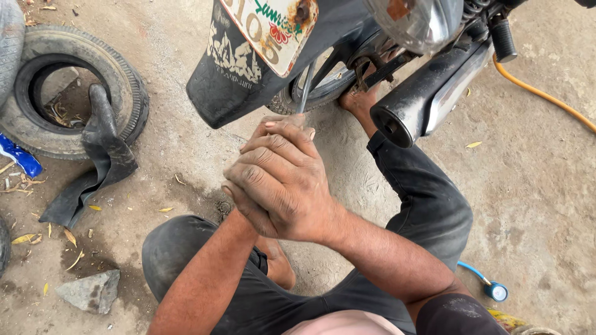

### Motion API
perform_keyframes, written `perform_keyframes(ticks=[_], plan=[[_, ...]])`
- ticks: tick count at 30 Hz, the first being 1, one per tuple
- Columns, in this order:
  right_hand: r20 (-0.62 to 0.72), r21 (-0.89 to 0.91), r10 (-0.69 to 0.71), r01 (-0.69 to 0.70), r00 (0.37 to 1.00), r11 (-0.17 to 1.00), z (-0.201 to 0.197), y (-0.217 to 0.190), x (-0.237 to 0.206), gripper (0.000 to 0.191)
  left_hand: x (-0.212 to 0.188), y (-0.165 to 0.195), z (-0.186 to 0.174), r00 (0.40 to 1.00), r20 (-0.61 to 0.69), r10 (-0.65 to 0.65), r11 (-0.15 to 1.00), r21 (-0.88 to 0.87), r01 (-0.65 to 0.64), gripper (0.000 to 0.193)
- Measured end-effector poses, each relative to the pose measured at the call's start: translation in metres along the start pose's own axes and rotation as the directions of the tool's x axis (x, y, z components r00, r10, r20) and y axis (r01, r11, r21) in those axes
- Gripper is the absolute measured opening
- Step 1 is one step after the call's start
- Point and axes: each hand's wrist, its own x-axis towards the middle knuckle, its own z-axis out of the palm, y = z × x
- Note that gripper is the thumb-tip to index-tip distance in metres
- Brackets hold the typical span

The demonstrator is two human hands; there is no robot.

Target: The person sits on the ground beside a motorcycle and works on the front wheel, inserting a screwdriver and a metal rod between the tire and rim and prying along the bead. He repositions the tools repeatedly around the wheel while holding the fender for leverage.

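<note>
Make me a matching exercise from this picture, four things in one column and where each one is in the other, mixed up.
Things:
1. tyre
2. stone
3. hose
4. lever

Places:
A. running across the ground at upper right
B. under the clasped right hand and left hand, reaching up to the wheel
C. flat on the ground at upper left, a strip of rubber draped over it
D. on the ground at lower left, beside the knee

Pairs: 1-C, 2-D, 3-A, 4-B
</note>
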Motion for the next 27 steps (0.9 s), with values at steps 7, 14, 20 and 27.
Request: perform_keyframes(ticks=[7,14,20,27], plan=[[-0.005,0.073,0.018,-0.018,1.0,0.997,0.008,0.009,-0.011,0.018,0.0,0.002,-0.005,1.0,-0.002,0.0,1.0,0.031,0.0,0.038],[-0.15,-0.107,0.101,-0.118,0.984,0.987,0.024,0.0,0.017,0.007,0.003,0.01,-0.008,1.0,-0.004,0.009,0.998,0.063,-0.009,0.034],[-0.03,-0.034,-0.029,0.028,0.999,0.999,0.031,0.013,0.006,0.013,0.012,0.02,-0.013,0.999,-0.042,0.033,0.993,0.116,-0.028,0.03],[0.032,-0.294,-0.03,0.038,0.999,0.955,0.061,0.014,0.026,0.025,0.026,0.043,-0.018,0.992,-0.1,0.072,0.917,0.397,-0.027,0.026]])
